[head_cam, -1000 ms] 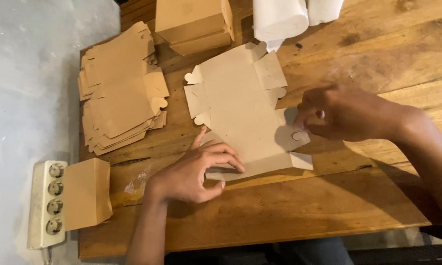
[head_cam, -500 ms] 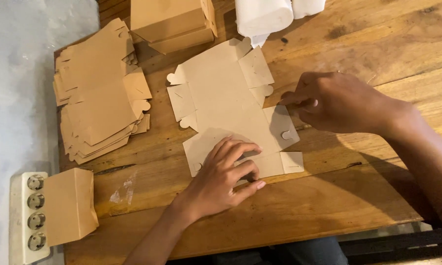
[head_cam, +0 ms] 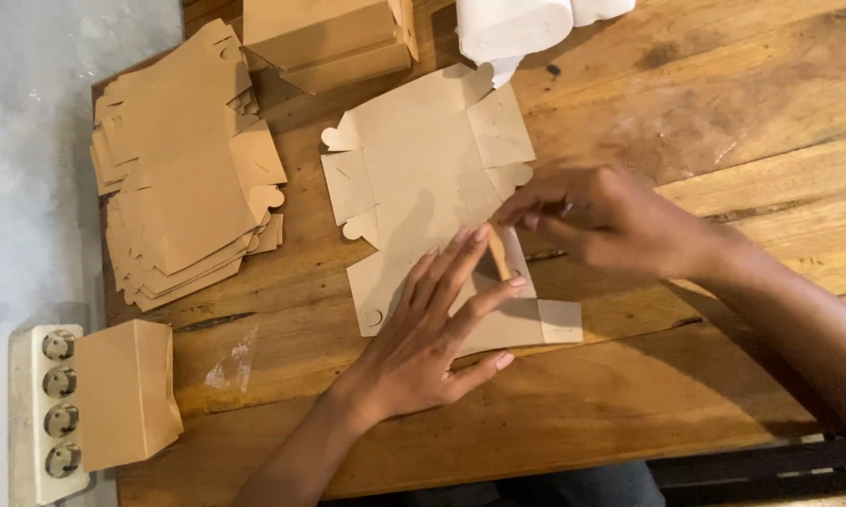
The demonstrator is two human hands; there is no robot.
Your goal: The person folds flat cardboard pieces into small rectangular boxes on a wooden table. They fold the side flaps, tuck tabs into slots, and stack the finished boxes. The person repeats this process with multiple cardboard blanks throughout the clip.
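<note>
Working at a wooden table (head_cam: 723,84), a person presses the left hand (head_cam: 432,329) flat, fingers spread, on an unfolded brown cardboard box blank (head_cam: 414,178) lying at the table's middle, while the right hand (head_cam: 601,221) pinches one of the blank's side flaps (head_cam: 500,252) between thumb and fingertips, lifting it upright. A stack of flat blanks (head_cam: 184,178) sits to the left, folded boxes (head_cam: 329,38) at the far edge beside a white roll (head_cam: 512,23), and another brown piece (head_cam: 123,390) rests partly over a white power strip (head_cam: 43,413).
</note>
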